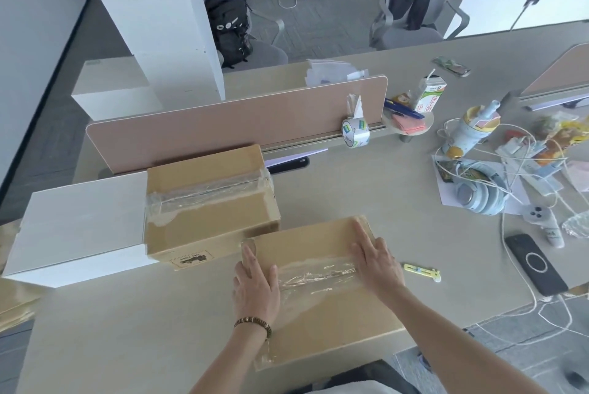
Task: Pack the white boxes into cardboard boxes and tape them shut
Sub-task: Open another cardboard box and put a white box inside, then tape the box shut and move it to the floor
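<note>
While both our hands lie flat on the near cardboard box (pixel 322 295), we judge the step in hand to be pressing down the clear tape (pixel 315 277) along its top seam. Our left hand (pixel 255 282) rests with straight fingers on the left end of the strip, near the box's left edge; our right hand (pixel 376 261) presses, fingers extended, on the right end. Neither hand grips anything.

The tape looks wrinkled and glossy between our palms, and a loose stretch seems to run down the near left edge of the box, so the next move probably calls for smoothing outward and folding the ends over the sides.

The box sits at the near edge of the desk (pixel 127 330). Just behind it, touching or nearly so, stands a taller cardboard box (pixel 207 209), already taped across its top. A white box (pixel 79 228) lies against that one's left side, apparently still unpacked. Farther back, the tape roll (pixel 356 133) leans by the pink divider (pixel 223 126), well apart from us, and a yellow cutter (pixel 422 271) lies just right of our box.
</note>
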A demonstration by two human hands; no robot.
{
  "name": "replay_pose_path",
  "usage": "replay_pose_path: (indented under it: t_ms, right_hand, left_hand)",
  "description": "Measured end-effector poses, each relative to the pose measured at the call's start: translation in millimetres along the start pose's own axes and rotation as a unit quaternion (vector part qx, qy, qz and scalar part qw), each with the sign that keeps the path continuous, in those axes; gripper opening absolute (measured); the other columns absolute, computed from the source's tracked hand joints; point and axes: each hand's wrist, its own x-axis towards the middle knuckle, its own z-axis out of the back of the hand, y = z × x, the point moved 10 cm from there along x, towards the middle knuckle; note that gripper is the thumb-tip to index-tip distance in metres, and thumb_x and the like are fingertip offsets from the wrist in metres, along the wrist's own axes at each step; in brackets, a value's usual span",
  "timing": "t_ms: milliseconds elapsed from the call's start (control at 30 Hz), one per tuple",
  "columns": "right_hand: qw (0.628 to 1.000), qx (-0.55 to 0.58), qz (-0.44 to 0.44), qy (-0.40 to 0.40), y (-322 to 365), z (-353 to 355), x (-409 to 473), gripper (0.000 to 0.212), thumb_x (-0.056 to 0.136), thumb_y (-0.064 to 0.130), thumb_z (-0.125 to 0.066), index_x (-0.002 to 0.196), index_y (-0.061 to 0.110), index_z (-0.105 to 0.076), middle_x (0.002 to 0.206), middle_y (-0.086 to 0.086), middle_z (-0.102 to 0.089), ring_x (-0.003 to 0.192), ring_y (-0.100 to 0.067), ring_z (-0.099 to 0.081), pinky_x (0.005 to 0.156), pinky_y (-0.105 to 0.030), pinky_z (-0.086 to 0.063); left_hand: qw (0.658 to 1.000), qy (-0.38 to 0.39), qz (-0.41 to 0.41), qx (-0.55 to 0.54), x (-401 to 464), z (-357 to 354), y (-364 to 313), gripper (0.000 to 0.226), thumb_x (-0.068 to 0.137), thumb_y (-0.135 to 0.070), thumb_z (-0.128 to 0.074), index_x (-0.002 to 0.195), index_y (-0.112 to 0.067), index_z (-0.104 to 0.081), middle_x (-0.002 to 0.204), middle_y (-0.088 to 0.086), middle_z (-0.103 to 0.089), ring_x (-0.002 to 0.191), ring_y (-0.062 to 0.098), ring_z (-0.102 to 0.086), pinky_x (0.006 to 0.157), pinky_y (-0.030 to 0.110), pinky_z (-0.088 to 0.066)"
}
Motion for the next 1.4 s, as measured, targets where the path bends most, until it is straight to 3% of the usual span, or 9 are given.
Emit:
replay_pose_path:
  t_ms: [100, 167, 233, 333, 633, 867, 1067, 1200, 1400]
  right_hand:
    - [0.999, 0.035, 0.022, 0.005, 1, 3, 3, 0.051, 0.102, 0.045, -0.033, 0.149, 0.058, -0.018, 0.119, 0.001, -0.047, 0.11, -0.03, -0.053, 0.098, -0.041, -0.04]
    - [0.997, 0.058, 0.05, -0.001, 1, 8, 12, 0.047, 0.102, 0.044, -0.038, 0.147, 0.053, -0.029, 0.129, 0.001, -0.046, 0.115, -0.029, -0.052, 0.103, -0.041, -0.038]
    - [0.995, 0.08, 0.066, 0.002, -1, 13, 25, 0.043, 0.1, 0.043, -0.044, 0.143, 0.047, -0.037, 0.135, 0.0, -0.044, 0.116, -0.028, -0.054, 0.1, -0.04, -0.042]
    - [0.994, 0.093, 0.06, 0.001, -5, 28, 52, 0.047, 0.1, 0.043, -0.047, 0.145, 0.033, -0.042, 0.141, -0.001, -0.041, 0.124, -0.025, -0.051, 0.1, -0.037, -0.042]
    - [0.989, 0.147, 0.013, -0.005, -16, 90, 153, 0.047, 0.098, 0.032, -0.053, 0.144, 0.021, -0.047, 0.142, -0.008, -0.044, 0.121, -0.027, -0.052, 0.099, -0.034, -0.04]
    - [0.981, 0.194, 0.013, 0.011, 15, 114, 226, 0.052, 0.095, 0.035, -0.058, 0.144, 0.02, -0.045, 0.136, -0.012, -0.048, 0.126, -0.032, -0.049, 0.101, -0.036, -0.038]
    - [0.971, 0.241, 0.004, -0.002, 34, 123, 271, 0.062, 0.091, 0.038, -0.064, 0.145, 0.018, -0.041, 0.136, -0.011, -0.047, 0.128, -0.03, -0.047, 0.101, -0.035, -0.037]
    - [0.957, 0.288, -0.018, 0.012, 39, 115, 294, 0.066, 0.093, 0.043, -0.063, 0.147, 0.013, -0.04, 0.141, -0.012, -0.047, 0.133, -0.028, -0.044, 0.104, -0.035, -0.035]
    - [0.95, 0.31, -0.033, 0.024, 42, 108, 311, 0.053, 0.097, 0.041, -0.056, 0.142, 0.014, -0.046, 0.138, -0.012, -0.057, 0.128, -0.031, -0.051, 0.097, -0.034, -0.04]
  left_hand:
    - [0.999, 0.006, 0.01, 0.051, 6, 8, -1, 0.079, 0.099, -0.052, -0.038, 0.158, -0.014, -0.001, 0.158, 0.021, -0.014, 0.146, 0.038, -0.018, 0.114, 0.048, -0.028]
    - [0.998, -0.012, -0.007, 0.063, 15, 20, -16, 0.072, 0.1, -0.049, -0.04, 0.156, -0.01, -0.016, 0.159, 0.023, -0.014, 0.149, 0.039, -0.012, 0.116, 0.049, -0.025]
    - [0.996, -0.041, -0.052, 0.063, 25, 35, -43, 0.059, 0.099, -0.046, -0.041, 0.147, -0.01, -0.038, 0.153, 0.021, -0.032, 0.146, 0.037, -0.026, 0.115, 0.048, -0.031]
    - [0.993, -0.054, -0.097, 0.051, 45, 46, -85, 0.041, 0.095, -0.049, -0.036, 0.114, -0.02, -0.059, 0.119, 0.004, -0.057, 0.119, 0.026, -0.054, 0.099, 0.042, -0.046]
    - [0.988, 0.002, -0.155, 0.014, 110, 40, -228, 0.04, 0.101, -0.038, -0.045, 0.132, -0.014, -0.053, 0.135, 0.003, -0.055, 0.128, 0.019, -0.049, 0.104, 0.033, -0.039]
    - [0.986, 0.005, -0.165, -0.009, 168, 36, -309, 0.033, 0.098, -0.033, -0.051, 0.121, -0.012, -0.059, 0.119, 0.005, -0.063, 0.113, 0.025, -0.058, 0.089, 0.034, -0.046]
    - [0.988, 0.0, -0.153, -0.028, 211, 27, -346, 0.034, 0.098, -0.032, -0.051, 0.126, -0.013, -0.057, 0.127, 0.007, -0.06, 0.119, 0.023, -0.055, 0.097, 0.031, -0.043]
    - [0.985, 0.009, -0.105, -0.137, 241, 18, -357, 0.033, 0.096, -0.031, -0.059, 0.123, -0.012, -0.058, 0.131, 0.004, -0.061, 0.126, 0.018, -0.055, 0.1, 0.026, -0.039]
    - [0.984, -0.015, -0.106, -0.144, 267, 16, -376, 0.038, 0.095, -0.032, -0.06, 0.127, -0.014, -0.053, 0.134, 0.003, -0.06, 0.123, 0.02, -0.057, 0.103, 0.034, -0.044]
